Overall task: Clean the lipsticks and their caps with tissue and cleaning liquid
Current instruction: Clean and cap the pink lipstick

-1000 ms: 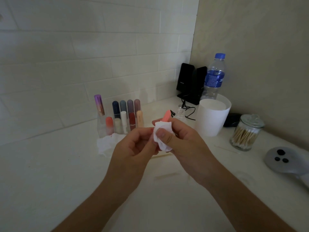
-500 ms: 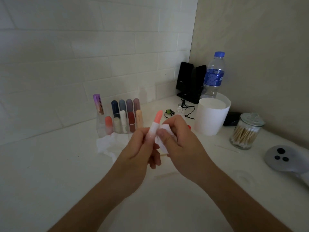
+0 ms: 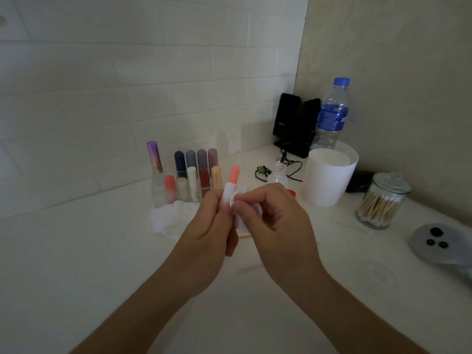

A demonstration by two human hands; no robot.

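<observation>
- The left hand (image 3: 212,226) grips a lipstick (image 3: 231,183) upright by its pale barrel, the coral top standing clear above the fingers.
- The right hand (image 3: 277,223) pinches a folded tissue (image 3: 240,218) and presses it to the barrel's right side. This looks like the wipe of this one stick, mid-way.
- Beyond the left hand, a clear rack (image 3: 157,192) holds the other sticks (image 3: 190,178), all capped. Nothing shows which are cleaned, so I judge most of the job is left, and no cap has been taken off for a separate wipe.
- A crumpled wad (image 3: 166,218) of tissue lies on the bench just past the left hand, against the foot of the rack.
- Just beyond the right hand stands a small clear bottle (image 3: 278,175), uncapped, with a red cap (image 3: 292,192) peeping out beside it. It is probably the cleaning liquid.
- The bench (image 3: 76,251) is white and smooth. Right of the right hand stand a white tub (image 3: 329,180) and a swab jar (image 3: 380,203). Further back are a water bottle (image 3: 332,116) and black speakers (image 3: 293,121) with a trailing cable.
- A grey gadget (image 3: 439,241) sits at the far right edge.
- The room is a dim corner where a white tiled wall (image 3: 127,72) meets a plain beige one (image 3: 396,60).
</observation>
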